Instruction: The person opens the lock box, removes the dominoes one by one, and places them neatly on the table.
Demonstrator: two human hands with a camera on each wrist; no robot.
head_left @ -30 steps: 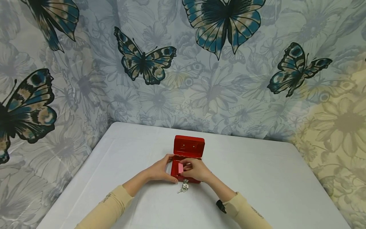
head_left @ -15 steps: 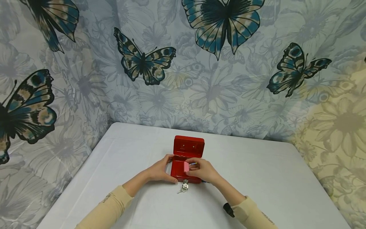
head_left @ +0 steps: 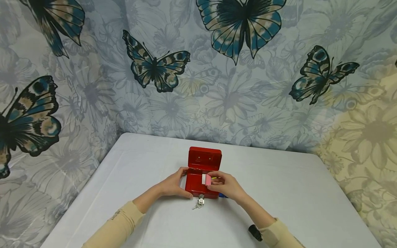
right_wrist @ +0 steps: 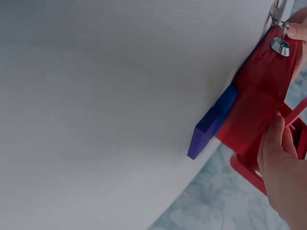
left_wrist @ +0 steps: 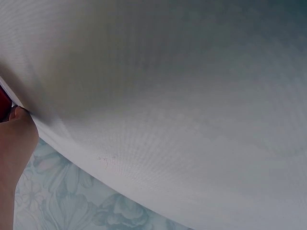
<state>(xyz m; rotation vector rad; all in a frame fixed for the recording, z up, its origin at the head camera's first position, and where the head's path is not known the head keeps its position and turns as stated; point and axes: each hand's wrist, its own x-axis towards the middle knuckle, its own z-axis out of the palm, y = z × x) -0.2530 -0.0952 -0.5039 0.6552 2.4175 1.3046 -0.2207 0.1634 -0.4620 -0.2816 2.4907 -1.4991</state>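
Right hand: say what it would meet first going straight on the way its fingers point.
Probably the left wall of the red box, with the pink-and-white piece in the right hand leading. If high enough to clear that wall, it might meet the left hand instead; depth is unclear.

Red box (right_wrist: 256,101) in both wrist views, probably
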